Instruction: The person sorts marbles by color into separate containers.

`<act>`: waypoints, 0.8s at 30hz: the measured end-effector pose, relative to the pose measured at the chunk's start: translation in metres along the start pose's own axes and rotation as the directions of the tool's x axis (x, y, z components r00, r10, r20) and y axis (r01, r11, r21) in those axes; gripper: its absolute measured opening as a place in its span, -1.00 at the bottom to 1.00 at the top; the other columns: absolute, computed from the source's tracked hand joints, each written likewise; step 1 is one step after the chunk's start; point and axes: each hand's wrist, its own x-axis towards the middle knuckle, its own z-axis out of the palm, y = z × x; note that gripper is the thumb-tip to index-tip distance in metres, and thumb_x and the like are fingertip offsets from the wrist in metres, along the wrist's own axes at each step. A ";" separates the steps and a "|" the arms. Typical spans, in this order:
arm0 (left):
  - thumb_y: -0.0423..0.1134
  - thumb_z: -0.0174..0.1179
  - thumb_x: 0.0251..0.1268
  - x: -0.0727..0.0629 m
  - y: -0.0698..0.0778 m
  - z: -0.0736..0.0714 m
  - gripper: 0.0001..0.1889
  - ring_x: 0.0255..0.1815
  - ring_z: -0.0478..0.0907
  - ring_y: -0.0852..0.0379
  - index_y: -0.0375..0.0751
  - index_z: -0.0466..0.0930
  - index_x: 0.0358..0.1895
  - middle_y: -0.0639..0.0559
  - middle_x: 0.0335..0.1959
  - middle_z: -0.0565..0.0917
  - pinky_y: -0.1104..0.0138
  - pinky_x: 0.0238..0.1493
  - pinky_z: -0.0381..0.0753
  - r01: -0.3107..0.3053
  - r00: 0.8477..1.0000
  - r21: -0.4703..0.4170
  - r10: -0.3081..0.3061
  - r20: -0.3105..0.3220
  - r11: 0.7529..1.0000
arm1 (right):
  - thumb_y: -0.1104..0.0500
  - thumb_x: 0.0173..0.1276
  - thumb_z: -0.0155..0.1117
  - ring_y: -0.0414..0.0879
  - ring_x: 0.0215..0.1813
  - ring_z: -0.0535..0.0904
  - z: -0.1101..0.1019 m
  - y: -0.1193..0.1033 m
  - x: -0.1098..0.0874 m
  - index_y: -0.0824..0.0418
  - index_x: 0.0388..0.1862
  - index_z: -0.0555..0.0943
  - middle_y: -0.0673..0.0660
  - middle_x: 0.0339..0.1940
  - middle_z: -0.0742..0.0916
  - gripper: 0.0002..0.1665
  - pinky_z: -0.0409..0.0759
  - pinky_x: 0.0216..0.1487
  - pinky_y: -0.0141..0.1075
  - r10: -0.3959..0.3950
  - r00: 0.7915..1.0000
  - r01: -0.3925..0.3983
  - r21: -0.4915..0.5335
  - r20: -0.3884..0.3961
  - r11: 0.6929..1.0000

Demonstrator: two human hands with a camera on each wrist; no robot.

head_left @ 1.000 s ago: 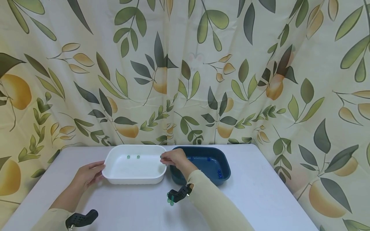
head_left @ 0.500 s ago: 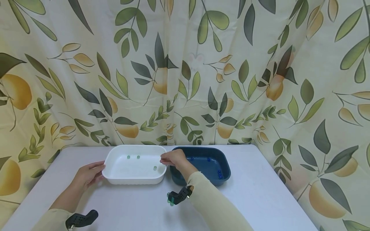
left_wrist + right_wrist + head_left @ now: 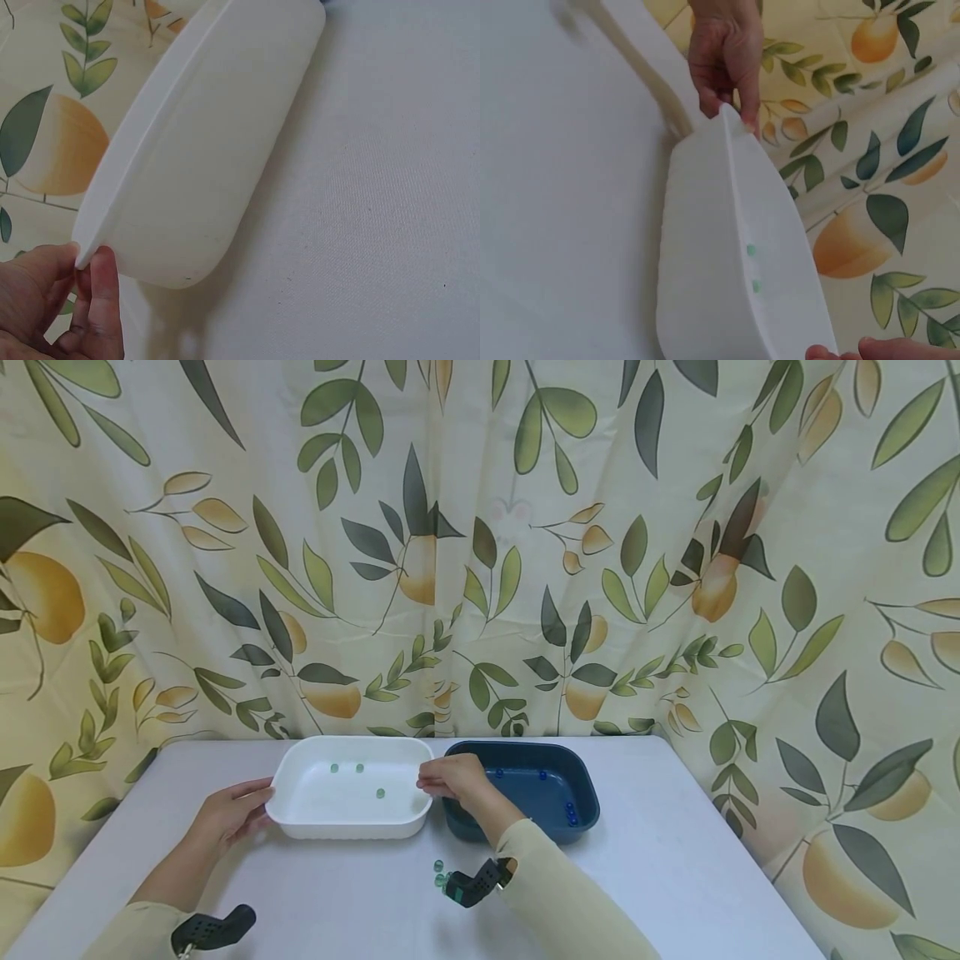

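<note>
White tray (image 3: 330,802) on the table (image 3: 667,860), one of your hands at each end!
Starting left, your left hand (image 3: 227,814) has thumb and fingertips clamped on the tray's rim, one to each side; inside, two green beads (image 3: 334,768) sit side by side toward the far wall, and a third green bead (image 3: 381,793) lies nearer the middle; at the right end, here's your right hand (image 3: 453,777), fingers bunched by the rim, and whether they grip anything I cannot tell; below that wrist, loose green beads (image 3: 438,866) by the black wrist camera (image 3: 472,883), partly hidden; and over to the dark blue tray (image 3: 536,802), just beside, blue beads (image 3: 543,775) along its far side, a blue cluster (image 3: 572,813) rightward.
</note>
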 end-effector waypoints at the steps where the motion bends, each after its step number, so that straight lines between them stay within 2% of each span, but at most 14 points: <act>1: -0.13 0.14 0.46 0.000 0.000 0.000 -0.38 -0.35 0.62 0.36 -0.43 0.24 0.42 -0.41 0.34 0.40 0.43 -0.23 0.71 0.000 1.000 0.003 0.000 0.000 1.000 | 0.28 0.29 0.36 -0.10 -0.32 0.77 -0.001 0.001 -0.001 0.41 -0.16 0.71 0.20 -0.36 0.80 -0.78 0.72 -0.23 -0.40 -0.001 1.000 0.000 0.003 0.005 1.000; 5: -0.13 0.14 0.46 -0.002 0.001 0.000 -0.38 -0.34 0.62 0.35 -0.44 0.24 0.42 -0.41 0.33 0.41 0.44 -0.23 0.70 -0.009 1.000 0.010 0.009 0.001 1.000 | 0.29 0.31 0.33 -0.08 -0.29 0.77 -0.004 0.004 -0.006 0.45 -0.08 0.69 0.23 -0.32 0.80 -0.73 0.73 -0.20 -0.37 -0.015 0.999 0.014 0.030 0.037 0.999; 10: -0.18 0.15 0.44 -0.005 0.003 -0.001 -0.39 -0.33 0.64 0.32 -0.49 0.24 0.39 -0.33 0.08 0.62 0.44 -0.28 0.70 -0.037 0.999 -0.001 0.037 0.010 0.999 | 0.31 0.33 0.31 -0.05 -0.25 0.78 -0.009 0.008 -0.014 0.51 0.04 0.62 0.28 -0.23 0.79 -0.64 0.73 -0.17 -0.34 -0.038 0.995 0.033 0.055 0.088 0.998; 13: -0.19 0.14 0.44 -0.007 0.004 -0.001 -0.40 -0.34 0.65 0.31 -0.50 0.24 0.39 -0.25 0.00 0.68 0.44 -0.30 0.69 -0.040 0.999 -0.001 0.040 0.014 0.999 | 0.31 0.34 0.30 -0.05 -0.25 0.78 -0.012 0.009 -0.019 0.51 0.06 0.61 0.31 -0.18 0.78 -0.63 0.73 -0.15 -0.33 -0.034 0.994 0.028 0.065 0.107 0.998; 20: -0.19 0.14 0.44 -0.008 0.006 -0.001 -0.40 -0.34 0.64 0.31 -0.49 0.24 0.39 -0.21 -0.03 0.69 0.44 -0.30 0.69 -0.035 0.999 -0.001 0.035 0.012 0.999 | 0.26 0.35 0.31 -0.01 -0.15 0.77 -0.018 0.013 -0.029 0.46 0.06 0.63 0.31 -0.10 0.77 -0.63 0.72 -0.08 -0.31 -0.040 0.989 0.034 0.043 0.143 0.998; 24: -0.19 0.15 0.44 -0.008 0.005 -0.001 -0.40 -0.36 0.63 0.32 -0.49 0.24 0.39 -0.14 -0.08 0.70 0.43 -0.29 0.69 -0.033 0.999 -0.008 0.034 0.011 0.999 | 0.26 0.36 0.30 -0.05 -0.20 0.77 -0.021 0.015 -0.035 0.48 0.07 0.62 0.30 -0.11 0.77 -0.62 0.72 -0.11 -0.34 -0.053 0.986 0.045 0.054 0.155 0.998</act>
